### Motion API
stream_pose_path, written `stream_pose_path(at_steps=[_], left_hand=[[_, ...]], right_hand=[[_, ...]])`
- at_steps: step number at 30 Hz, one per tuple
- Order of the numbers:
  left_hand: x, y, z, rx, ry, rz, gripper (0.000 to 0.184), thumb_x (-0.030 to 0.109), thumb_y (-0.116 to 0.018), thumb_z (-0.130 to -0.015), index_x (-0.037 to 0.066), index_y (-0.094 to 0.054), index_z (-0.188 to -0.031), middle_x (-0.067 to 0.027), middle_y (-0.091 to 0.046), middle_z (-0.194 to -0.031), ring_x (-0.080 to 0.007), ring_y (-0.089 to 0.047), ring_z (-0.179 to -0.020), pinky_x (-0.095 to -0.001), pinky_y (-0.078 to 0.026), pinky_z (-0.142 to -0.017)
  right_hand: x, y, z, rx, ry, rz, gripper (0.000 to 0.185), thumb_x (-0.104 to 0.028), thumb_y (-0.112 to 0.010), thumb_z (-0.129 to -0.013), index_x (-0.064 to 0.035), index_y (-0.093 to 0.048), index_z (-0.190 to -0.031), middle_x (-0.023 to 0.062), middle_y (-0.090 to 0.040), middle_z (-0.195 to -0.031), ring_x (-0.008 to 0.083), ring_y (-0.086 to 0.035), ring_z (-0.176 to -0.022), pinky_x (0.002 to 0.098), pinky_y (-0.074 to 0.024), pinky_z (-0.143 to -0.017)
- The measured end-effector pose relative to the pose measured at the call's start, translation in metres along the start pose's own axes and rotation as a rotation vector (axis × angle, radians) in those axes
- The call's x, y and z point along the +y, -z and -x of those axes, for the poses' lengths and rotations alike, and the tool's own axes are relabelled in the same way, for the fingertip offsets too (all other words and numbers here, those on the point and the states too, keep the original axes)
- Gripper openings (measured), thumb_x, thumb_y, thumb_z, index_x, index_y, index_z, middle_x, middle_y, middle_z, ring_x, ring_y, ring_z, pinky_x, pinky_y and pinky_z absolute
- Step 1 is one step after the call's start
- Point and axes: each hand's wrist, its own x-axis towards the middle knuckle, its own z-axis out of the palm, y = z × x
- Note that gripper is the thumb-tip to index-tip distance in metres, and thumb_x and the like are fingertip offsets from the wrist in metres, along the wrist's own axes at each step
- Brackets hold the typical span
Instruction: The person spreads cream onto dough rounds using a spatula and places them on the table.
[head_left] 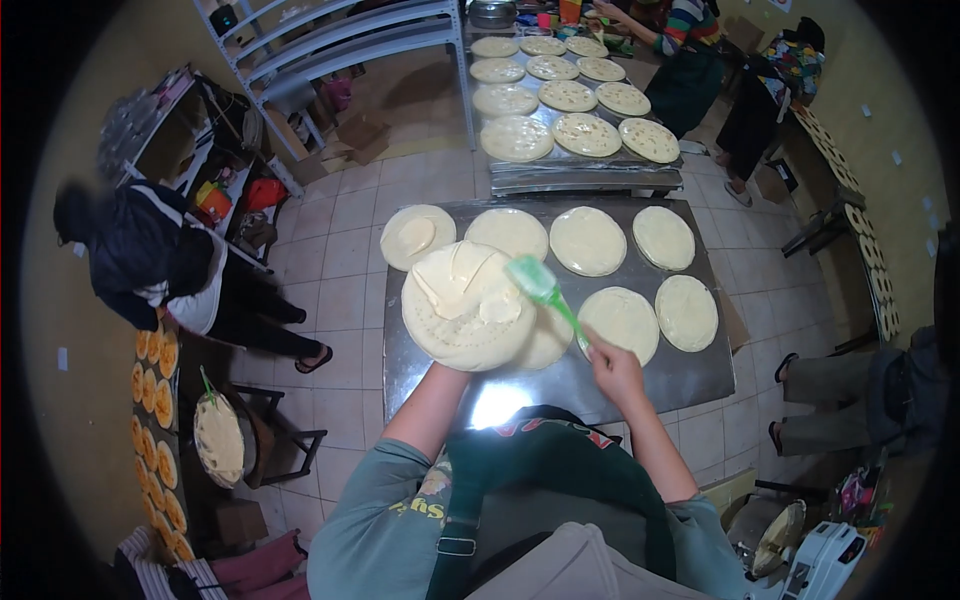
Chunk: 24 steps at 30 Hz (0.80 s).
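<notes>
My left hand is hidden beneath a round, flat piece of dough; only the forearm (432,403) shows below it. The hand holds this dough round (468,330) up above the table, tilted toward me. Pale cream lies in thick swipes on its upper part, and rows of small holes mark its surface. My right hand (612,372) is closed around the handle of a green spatula (540,283). The spatula's blurred head is at the right edge of the raised dough; whether it touches cannot be told.
Several flat rounds (588,241) lie on the metal table (660,385). One round (418,237) at the left carries a cream dollop. More rounds (568,96) cover a second table behind. A bowl of cream (218,440) stands at left. People stand on both sides and at the back.
</notes>
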Motion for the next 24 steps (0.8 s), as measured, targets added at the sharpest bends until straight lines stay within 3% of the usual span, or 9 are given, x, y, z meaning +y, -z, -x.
stream_pose_path(at_steps=[2, 6, 9, 13, 16, 18, 19, 21, 24], left_hand=[[0.002, 0.003, -0.003, 0.014, 0.003, 0.003, 0.058, 0.049, -0.048, -0.083, 0.005, -0.046, -0.12, -0.0148, -0.052, -0.117, -0.0271, -0.054, -0.103, -0.0397, -0.046, -0.086], [0.002, 0.012, 0.0, 0.026, 0.041, 0.009, 0.057, 0.049, -0.048, -0.083, 0.005, -0.047, -0.12, -0.0147, -0.053, -0.117, -0.0268, -0.054, -0.103, -0.0394, -0.047, -0.086], [0.0, 0.017, -0.002, 0.036, 0.072, 0.01, 0.057, 0.049, -0.048, -0.083, 0.005, -0.047, -0.12, -0.0147, -0.053, -0.116, -0.0266, -0.054, -0.103, -0.0391, -0.047, -0.086], [0.001, 0.024, -0.004, 0.048, 0.093, 0.019, 0.057, 0.048, -0.048, -0.084, 0.005, -0.047, -0.12, -0.0146, -0.053, -0.116, -0.0263, -0.054, -0.102, -0.0388, -0.047, -0.086], [-0.003, 0.028, -0.002, 0.055, 0.118, 0.016, 0.056, 0.048, -0.048, -0.084, 0.005, -0.047, -0.119, -0.0146, -0.053, -0.116, -0.0261, -0.055, -0.102, -0.0386, -0.047, -0.086], [-0.003, 0.03, -0.008, 0.06, 0.134, 0.018, 0.056, 0.048, -0.048, -0.084, 0.005, -0.047, -0.119, -0.0146, -0.053, -0.116, -0.026, -0.055, -0.102, -0.0385, -0.047, -0.086], [-0.005, 0.032, -0.005, 0.062, 0.14, 0.018, 0.056, 0.048, -0.048, -0.084, 0.005, -0.047, -0.119, -0.0146, -0.053, -0.116, -0.026, -0.055, -0.102, -0.0384, -0.047, -0.086], [-0.007, 0.034, -0.008, 0.072, 0.152, 0.019, 0.056, 0.048, -0.048, -0.084, 0.005, -0.047, -0.119, -0.0146, -0.053, -0.115, -0.0258, -0.055, -0.102, -0.0382, -0.047, -0.086], [-0.012, 0.038, -0.011, 0.087, 0.174, 0.027, 0.056, 0.048, -0.048, -0.084, 0.005, -0.048, -0.119, -0.0145, -0.054, -0.115, -0.0256, -0.055, -0.101, -0.038, -0.047, -0.085]], right_hand=[[-0.009, -0.004, 0.017, -0.1, -0.002, -0.004, 0.038, -0.019, -0.05, -0.082, -0.0307, -0.055, -0.117, 0.0125, -0.056, -0.062, 0.0307, -0.057, -0.058, 0.0413, -0.0457, -0.056], [0.01, -0.024, 0.017, 0.008, 0.166, 0.206, 0.039, -0.013, -0.051, -0.079, -0.0261, -0.057, -0.115, 0.0118, -0.059, -0.066, 0.0266, -0.057, -0.056, 0.0365, -0.0448, -0.054], [0.018, -0.011, -0.005, 0.06, -0.01, 0.065, 0.037, -0.018, -0.048, -0.083, -0.0279, -0.055, -0.118, 0.013, -0.057, -0.065, 0.031, -0.058, -0.063, 0.0395, -0.0461, -0.059], [0.01, -0.005, -0.003, 0.093, -0.005, -0.18, 0.037, -0.017, -0.048, -0.082, -0.0277, -0.055, -0.117, 0.0136, -0.058, -0.066, 0.0307, -0.058, -0.065, 0.0396, -0.0461, -0.06], [-0.001, -0.008, -0.001, -0.017, 0.065, 0.055, 0.037, -0.017, -0.049, -0.083, -0.0272, -0.054, -0.118, 0.0144, -0.062, -0.074, 0.0297, -0.059, -0.067, 0.0375, -0.0469, -0.062], [0.007, -0.009, -0.012, -0.024, -0.091, 0.098, 0.038, -0.013, -0.052, -0.084, -0.0201, -0.053, -0.121, 0.0139, -0.064, -0.097, 0.0135, -0.061, -0.077, 0.0273, -0.0461, -0.068], [0.017, -0.011, -0.016, -0.023, -0.089, 0.097, 0.038, -0.013, -0.052, -0.084, -0.0201, -0.053, -0.121, 0.0139, -0.064, -0.097, 0.0135, -0.061, -0.077, 0.0273, -0.0461, -0.068], [0.039, -0.02, -0.025, 0.012, -0.074, -0.331, 0.039, -0.02, -0.052, -0.085, -0.0241, -0.05, -0.123, 0.0141, -0.062, -0.102, 0.0191, -0.063, -0.078, 0.0317, -0.0475, -0.07], [0.05, -0.032, -0.035, -0.015, 0.1, -0.434, 0.039, -0.02, -0.053, -0.085, -0.0226, -0.05, -0.124, 0.014, -0.062, -0.105, 0.0184, -0.061, -0.087, 0.0316, -0.0466, -0.076]])
